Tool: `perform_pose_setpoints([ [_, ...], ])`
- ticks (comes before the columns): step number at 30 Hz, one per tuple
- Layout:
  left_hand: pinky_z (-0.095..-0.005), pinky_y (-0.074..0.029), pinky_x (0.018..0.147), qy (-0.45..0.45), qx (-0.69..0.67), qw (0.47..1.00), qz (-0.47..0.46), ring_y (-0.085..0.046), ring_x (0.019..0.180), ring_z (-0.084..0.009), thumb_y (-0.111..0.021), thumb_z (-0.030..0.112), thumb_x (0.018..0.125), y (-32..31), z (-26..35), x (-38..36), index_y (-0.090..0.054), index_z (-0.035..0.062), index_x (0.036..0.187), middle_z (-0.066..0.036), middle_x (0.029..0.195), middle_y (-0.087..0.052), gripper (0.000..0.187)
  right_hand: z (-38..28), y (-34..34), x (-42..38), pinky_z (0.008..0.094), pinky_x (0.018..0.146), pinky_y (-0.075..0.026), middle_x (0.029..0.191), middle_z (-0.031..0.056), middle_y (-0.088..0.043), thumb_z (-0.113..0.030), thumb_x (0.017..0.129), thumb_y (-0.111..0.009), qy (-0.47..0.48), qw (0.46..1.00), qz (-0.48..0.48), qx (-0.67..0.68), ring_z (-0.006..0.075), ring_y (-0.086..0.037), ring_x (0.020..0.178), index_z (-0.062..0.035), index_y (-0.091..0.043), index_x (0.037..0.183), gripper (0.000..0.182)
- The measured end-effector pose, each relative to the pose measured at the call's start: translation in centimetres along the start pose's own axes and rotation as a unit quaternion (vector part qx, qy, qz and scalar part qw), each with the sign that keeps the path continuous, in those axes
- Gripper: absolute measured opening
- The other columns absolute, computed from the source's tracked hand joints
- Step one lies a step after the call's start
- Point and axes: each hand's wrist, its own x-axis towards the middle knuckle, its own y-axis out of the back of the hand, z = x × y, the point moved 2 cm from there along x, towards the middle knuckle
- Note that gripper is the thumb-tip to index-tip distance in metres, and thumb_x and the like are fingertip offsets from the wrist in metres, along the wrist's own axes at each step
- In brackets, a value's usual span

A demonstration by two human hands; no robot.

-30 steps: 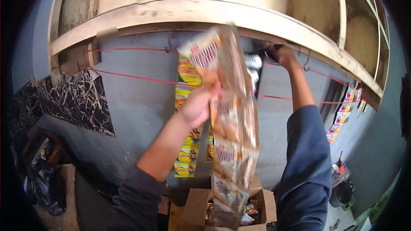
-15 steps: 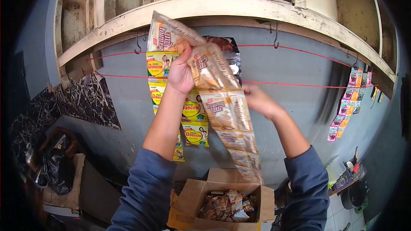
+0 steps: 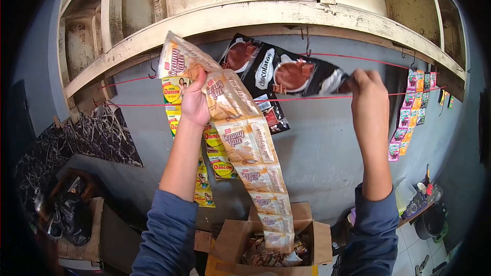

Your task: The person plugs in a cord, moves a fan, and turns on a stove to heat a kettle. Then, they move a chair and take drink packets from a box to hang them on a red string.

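Observation:
My left hand (image 3: 196, 101) is closed round a strip of Creamy Latte sachets (image 3: 248, 140), whose lower end hangs down over the cardboard box. My right hand (image 3: 369, 89) pinches the end of a black strip of Chocolatos sachets (image 3: 291, 74), stretched out sideways behind the latte strip. Yellow Dancow sachets (image 3: 175, 90) hang behind my left hand, partly covered by it and by the latte strip. Two red strings (image 3: 327, 98) run across in front of the wall, near both hands.
An open cardboard box (image 3: 230, 235) with loose sachets inside stands below. Above runs a wooden shelf (image 3: 245, 13) with metal hooks (image 3: 308, 46). Colourful small sachets (image 3: 404, 117) hang at the right. A black plastic bag (image 3: 74, 217) lies at the lower left.
My right hand has moved up and right and now holds the black Chocolatos strip, pulled out sideways. My left hand keeps the latte strip; the whole view has shifted slightly.

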Motion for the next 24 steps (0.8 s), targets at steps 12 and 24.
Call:
perform_pose_setpoints([
  [12,-0.0343,-0.047,0.077,0.039,0.206,0.948,0.239,-0.056,0.09,-0.0213,-0.045,0.021,0.085,1.7,-2.6,2.9,-0.045,-0.0007,0.108,-0.012,0.1,-0.055,0.031,3.8,-12.5,0.1,0.0403,0.073,-0.042,0.09,0.0168,-0.057,-0.021,0.078,-0.047,-0.04,0.986,-0.138,0.08,0.0332,-0.055,0.083,-0.0009,-0.06,0.089,0.026],
  [24,-0.0365,-0.043,0.083,0.113,0.116,0.971,0.178,-0.052,0.099,-0.0253,-0.041,0.029,0.087,-1.6,1.0,-2.1,-0.039,-0.0008,0.115,-0.016,0.11,-0.05,0.041,-3.8,-16.8,0.2,0.0333,0.052,-0.042,0.062,0.016,-0.056,-0.019,0.07,-0.065,-0.072,0.929,-0.176,0.316,0.0263,-0.056,0.057,0.0014,-0.049,0.071,0.026],
])
